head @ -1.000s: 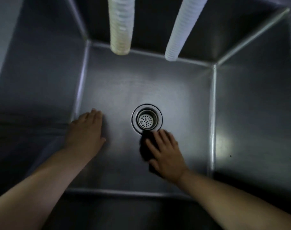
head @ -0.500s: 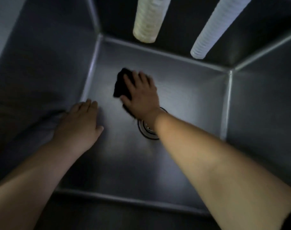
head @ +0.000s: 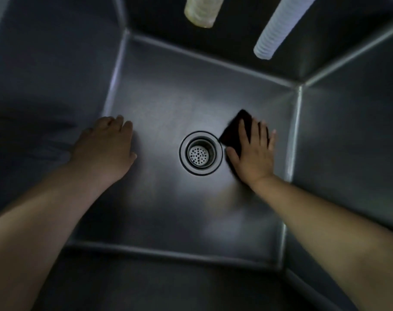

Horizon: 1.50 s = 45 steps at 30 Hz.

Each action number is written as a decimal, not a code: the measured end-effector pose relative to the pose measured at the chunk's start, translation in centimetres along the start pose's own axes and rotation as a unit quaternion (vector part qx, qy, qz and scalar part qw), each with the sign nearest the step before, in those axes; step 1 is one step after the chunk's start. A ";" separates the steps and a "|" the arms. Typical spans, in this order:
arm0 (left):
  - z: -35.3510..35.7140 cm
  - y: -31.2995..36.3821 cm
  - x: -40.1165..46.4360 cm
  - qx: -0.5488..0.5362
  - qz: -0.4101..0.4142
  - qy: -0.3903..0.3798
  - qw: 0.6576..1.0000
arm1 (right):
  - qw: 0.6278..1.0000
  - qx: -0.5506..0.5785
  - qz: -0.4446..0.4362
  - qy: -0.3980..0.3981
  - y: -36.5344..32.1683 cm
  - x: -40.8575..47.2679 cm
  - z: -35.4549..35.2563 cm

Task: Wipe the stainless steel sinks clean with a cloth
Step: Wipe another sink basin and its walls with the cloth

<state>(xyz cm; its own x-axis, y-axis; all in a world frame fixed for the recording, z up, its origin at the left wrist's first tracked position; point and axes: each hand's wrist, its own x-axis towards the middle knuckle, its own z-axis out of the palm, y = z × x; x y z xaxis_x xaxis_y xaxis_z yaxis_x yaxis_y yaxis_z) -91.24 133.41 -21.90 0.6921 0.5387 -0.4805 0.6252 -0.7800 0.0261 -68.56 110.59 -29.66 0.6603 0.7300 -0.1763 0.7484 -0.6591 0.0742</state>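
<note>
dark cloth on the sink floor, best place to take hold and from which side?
Take the cloth at its free far corner, coming from above on the drain side. It lies flat on the sink floor under the right hand, whose straight fingers cover its right part; only that corner shows clear for a pinch grip.

The single head-worn view looks steeply down from close above into the deep square stainless steel sink basin (head: 168, 104), its round perforated metal drain (head: 200, 153) near centre, both forearms entering from 6 o'clock.
</note>
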 end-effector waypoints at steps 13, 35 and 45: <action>0.2 0.6 -0.2 0.005 0.018 -0.032 0.999 | 0.931 -0.019 -0.364 -0.016 -3.8 -13.6 3.1; -1.2 -0.1 0.1 0.073 -0.038 0.028 0.996 | 0.983 0.074 0.159 0.046 -6.2 13.9 -0.7; -2.6 -0.1 -0.1 0.010 -0.052 0.105 0.993 | 0.976 0.072 -0.204 0.018 -16.8 9.2 -0.9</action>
<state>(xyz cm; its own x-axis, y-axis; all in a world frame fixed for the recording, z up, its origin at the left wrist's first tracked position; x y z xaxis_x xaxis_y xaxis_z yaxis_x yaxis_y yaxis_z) -90.47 134.27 -19.59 0.6856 0.6690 -0.2869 0.6910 -0.7221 -0.0327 -75.05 128.56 -31.66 0.3121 0.9414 -0.1280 0.9350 -0.3283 -0.1341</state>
